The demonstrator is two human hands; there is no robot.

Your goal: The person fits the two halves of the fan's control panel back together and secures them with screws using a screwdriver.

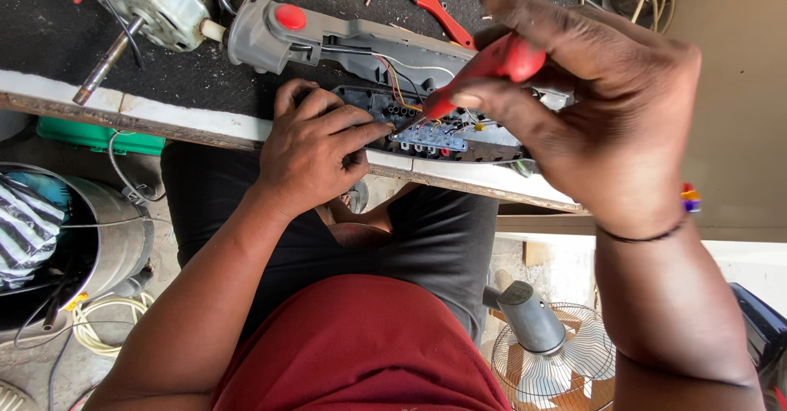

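My right hand [602,112] grips a red-handled screwdriver [492,67], its tip down on the blue switch block [430,139] inside an opened dark housing [459,145] at the bench's near edge. My left hand [316,149] presses on the left end of that housing, fingers curled over its rim. Behind it lies a grey plastic cover [361,46] with a red button [290,16] and coloured wires running into the housing.
An electric motor [156,1] with a steel shaft lies at the back left of the black bench [49,26]. A red-handled brush [430,1] lies behind the cover. Below the bench are a metal bucket [115,239], a green box [90,136] and a fan cage [557,362].
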